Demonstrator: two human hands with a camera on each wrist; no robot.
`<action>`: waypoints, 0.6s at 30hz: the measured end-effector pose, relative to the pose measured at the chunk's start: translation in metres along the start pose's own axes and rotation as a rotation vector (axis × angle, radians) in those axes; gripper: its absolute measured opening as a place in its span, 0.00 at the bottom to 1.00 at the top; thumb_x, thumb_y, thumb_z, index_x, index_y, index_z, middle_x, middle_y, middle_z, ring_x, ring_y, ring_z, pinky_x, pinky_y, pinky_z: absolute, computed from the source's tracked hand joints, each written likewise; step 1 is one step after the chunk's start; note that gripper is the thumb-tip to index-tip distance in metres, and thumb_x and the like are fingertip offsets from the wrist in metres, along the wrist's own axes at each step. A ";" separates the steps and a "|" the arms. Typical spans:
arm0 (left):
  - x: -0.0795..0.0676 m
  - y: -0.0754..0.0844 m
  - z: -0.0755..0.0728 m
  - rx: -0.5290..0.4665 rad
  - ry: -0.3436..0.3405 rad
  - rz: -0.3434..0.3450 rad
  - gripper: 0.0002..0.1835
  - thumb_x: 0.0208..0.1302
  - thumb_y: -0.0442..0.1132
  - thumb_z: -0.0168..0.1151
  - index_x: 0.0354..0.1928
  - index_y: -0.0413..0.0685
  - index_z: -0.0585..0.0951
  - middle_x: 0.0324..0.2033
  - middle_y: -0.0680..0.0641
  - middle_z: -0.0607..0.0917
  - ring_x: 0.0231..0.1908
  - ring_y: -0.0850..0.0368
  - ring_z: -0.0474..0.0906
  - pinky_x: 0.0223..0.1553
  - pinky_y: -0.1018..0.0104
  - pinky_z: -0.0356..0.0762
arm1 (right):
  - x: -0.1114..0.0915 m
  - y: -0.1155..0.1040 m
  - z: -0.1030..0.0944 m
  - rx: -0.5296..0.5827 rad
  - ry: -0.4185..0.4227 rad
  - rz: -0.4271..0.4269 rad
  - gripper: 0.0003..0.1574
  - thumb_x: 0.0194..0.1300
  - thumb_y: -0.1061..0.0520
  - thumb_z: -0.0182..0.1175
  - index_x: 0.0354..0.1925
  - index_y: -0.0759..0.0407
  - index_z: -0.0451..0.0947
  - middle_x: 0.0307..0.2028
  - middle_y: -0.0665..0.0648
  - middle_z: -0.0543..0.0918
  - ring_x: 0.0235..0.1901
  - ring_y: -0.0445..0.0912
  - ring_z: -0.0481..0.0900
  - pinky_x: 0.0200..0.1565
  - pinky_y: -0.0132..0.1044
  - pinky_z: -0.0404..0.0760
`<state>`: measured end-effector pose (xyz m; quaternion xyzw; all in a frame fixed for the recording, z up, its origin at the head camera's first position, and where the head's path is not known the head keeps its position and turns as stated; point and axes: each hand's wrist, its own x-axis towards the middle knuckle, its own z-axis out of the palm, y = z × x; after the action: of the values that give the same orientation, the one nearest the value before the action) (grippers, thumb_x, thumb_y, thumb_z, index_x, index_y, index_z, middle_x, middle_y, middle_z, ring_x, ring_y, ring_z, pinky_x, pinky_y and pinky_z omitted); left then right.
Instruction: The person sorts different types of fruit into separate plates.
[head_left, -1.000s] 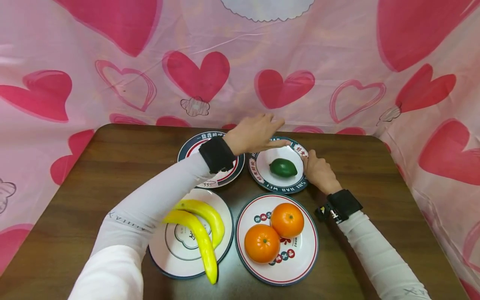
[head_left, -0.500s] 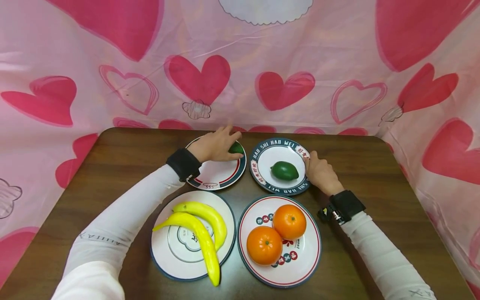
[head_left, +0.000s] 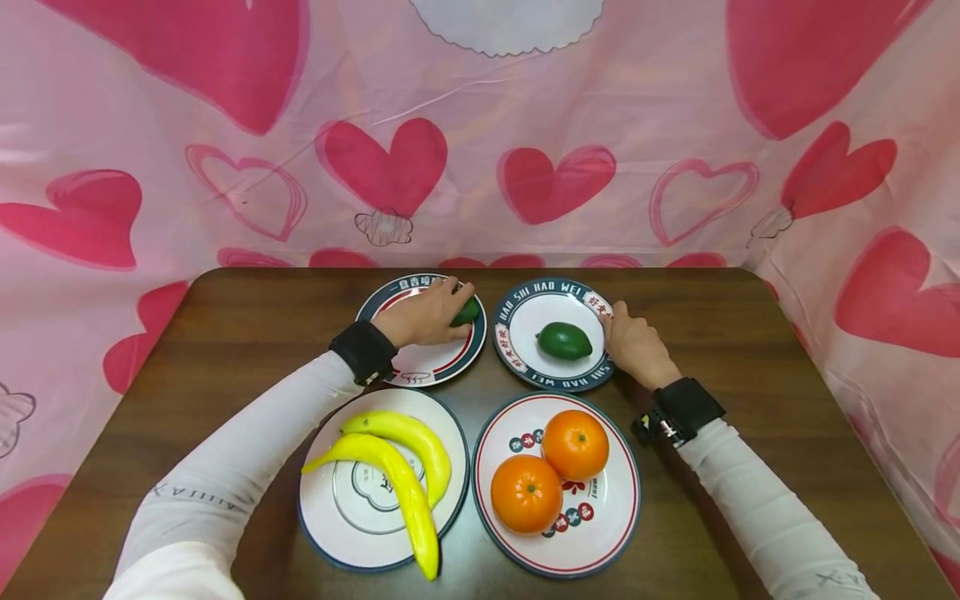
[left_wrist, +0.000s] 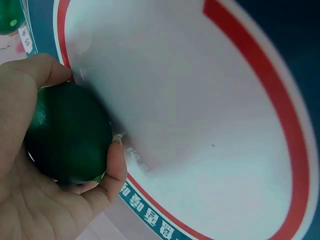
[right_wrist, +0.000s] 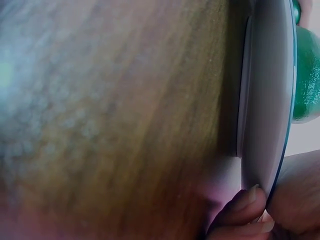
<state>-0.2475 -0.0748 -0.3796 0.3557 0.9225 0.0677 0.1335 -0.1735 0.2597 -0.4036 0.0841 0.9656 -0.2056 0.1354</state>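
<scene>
My left hand [head_left: 425, 314] grips a green lime [left_wrist: 70, 132] between thumb and curled fingers. It is over the back-left plate [head_left: 420, 377], which has a blue rim and a red ring; in the left wrist view the lime is close to the plate's white face. Another green lime [head_left: 565, 341] lies on the back-right plate [head_left: 520, 310], whose blue rim carries lettering. At that plate's right edge my right hand [head_left: 639, 343] pinches the rim, thumb above and fingertips [right_wrist: 246, 205] underneath. The hand itself hides part of the left lime in the head view.
Front left, two yellow bananas [head_left: 408, 492] lie on a white plate [head_left: 330, 525]; one tip overhangs the edge. Front right, two oranges [head_left: 527, 493] sit on a red-ringed plate [head_left: 600, 542]. A pink heart-patterned cloth [head_left: 480, 200] hangs behind the brown table [head_left: 247, 333].
My left hand has moved left from above the back-right plate to the back-left plate, then slightly lower with the lime. My right hand has stayed on the rim.
</scene>
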 end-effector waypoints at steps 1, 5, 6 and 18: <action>0.000 0.000 0.000 0.003 0.000 0.002 0.42 0.63 0.56 0.59 0.74 0.47 0.56 0.67 0.33 0.63 0.64 0.35 0.64 0.58 0.49 0.73 | 0.000 0.000 0.000 0.001 0.003 -0.003 0.32 0.76 0.40 0.35 0.63 0.63 0.52 0.43 0.71 0.73 0.36 0.61 0.75 0.37 0.49 0.79; -0.001 0.002 -0.006 0.011 0.021 0.021 0.38 0.63 0.55 0.59 0.70 0.48 0.59 0.60 0.35 0.66 0.59 0.38 0.67 0.53 0.51 0.78 | 0.000 0.000 0.001 -0.009 0.006 -0.014 0.32 0.76 0.41 0.35 0.62 0.64 0.53 0.42 0.71 0.74 0.35 0.61 0.75 0.37 0.48 0.80; 0.000 0.004 -0.009 0.007 0.040 0.037 0.36 0.63 0.54 0.59 0.68 0.48 0.60 0.58 0.35 0.67 0.56 0.39 0.68 0.51 0.53 0.79 | 0.000 0.000 0.001 -0.010 0.007 -0.013 0.31 0.76 0.41 0.35 0.62 0.63 0.53 0.41 0.71 0.74 0.34 0.60 0.76 0.37 0.48 0.80; 0.025 0.039 -0.038 -0.024 0.201 0.186 0.29 0.65 0.54 0.57 0.61 0.49 0.61 0.47 0.40 0.68 0.48 0.48 0.68 0.44 0.62 0.78 | 0.001 0.001 0.001 0.002 0.014 -0.017 0.31 0.76 0.40 0.35 0.62 0.63 0.53 0.43 0.71 0.74 0.36 0.61 0.75 0.37 0.49 0.79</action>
<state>-0.2519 -0.0306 -0.3401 0.4293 0.8935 0.1262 0.0378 -0.1737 0.2602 -0.4049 0.0777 0.9670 -0.2070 0.1266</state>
